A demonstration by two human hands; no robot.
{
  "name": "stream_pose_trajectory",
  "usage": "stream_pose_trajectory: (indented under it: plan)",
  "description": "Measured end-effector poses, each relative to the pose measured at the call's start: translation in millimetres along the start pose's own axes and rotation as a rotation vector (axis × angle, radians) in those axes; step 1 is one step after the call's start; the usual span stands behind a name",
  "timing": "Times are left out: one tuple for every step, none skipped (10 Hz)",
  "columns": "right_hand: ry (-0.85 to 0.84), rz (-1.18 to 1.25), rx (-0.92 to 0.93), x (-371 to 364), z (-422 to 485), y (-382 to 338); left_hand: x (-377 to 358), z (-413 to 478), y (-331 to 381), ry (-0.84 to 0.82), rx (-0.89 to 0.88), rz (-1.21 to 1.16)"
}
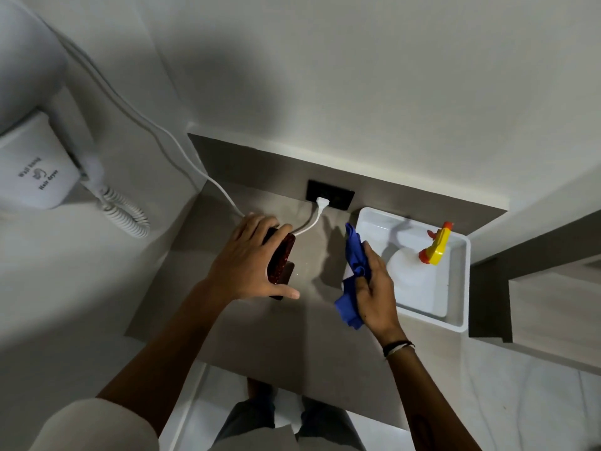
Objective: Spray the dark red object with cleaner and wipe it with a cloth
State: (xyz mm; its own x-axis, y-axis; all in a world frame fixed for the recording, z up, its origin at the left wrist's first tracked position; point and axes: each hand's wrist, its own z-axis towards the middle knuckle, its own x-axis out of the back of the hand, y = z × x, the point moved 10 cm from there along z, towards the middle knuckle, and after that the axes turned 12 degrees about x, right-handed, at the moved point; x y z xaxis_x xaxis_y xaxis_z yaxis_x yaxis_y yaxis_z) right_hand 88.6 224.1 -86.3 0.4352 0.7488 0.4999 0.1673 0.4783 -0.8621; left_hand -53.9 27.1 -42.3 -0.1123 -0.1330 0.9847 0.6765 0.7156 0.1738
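My left hand grips a flat dark red object with a speckled face, holding it on edge just above the grey counter; most of it is hidden behind my fingers. A blue cloth, bunched and hanging down, is held in my right hand, a short way right of the red object. The white spray bottle with its yellow and orange trigger head lies in a white tray at the right, with no hand on it.
A white cable runs from a black wall socket toward the red object. A wall-hung hair dryer with a coiled cord is at the left. The counter ends at a wall behind and a front edge near my legs.
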Motion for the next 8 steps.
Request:
stream_pose_trajectory:
  plan:
    - [0.097, -0.136, 0.025, 15, 24, 3, -3, 0, 1, -0.005, 0.02, 0.032]
    - [0.071, -0.277, -0.02, 12, 49, 24, -3, 1, 1, 0.009, 0.035, 0.054]
    - [-0.178, -0.577, -0.018, -16, 68, 57, -3, 2, 0, 0.039, 0.048, 0.059]
    - [-0.481, -0.78, -0.091, -51, 61, 99, -3, 1, 0, 0.046, 0.059, 0.079]
    - [-0.503, -0.807, -0.117, -60, 56, 113, -5, 2, 0, 0.044, 0.063, 0.084]
    - [-0.535, -0.816, -0.098, -59, 55, 110, -7, 2, 1, 0.031, 0.061, 0.122]
    - [-0.569, -0.801, -0.059, -50, 55, 101, -6, 1, 1, 0.033, 0.05, 0.15]
    - [-0.395, -0.744, 0.106, -42, 49, 60, -2, 1, 2, 0.025, 0.052, 0.148]
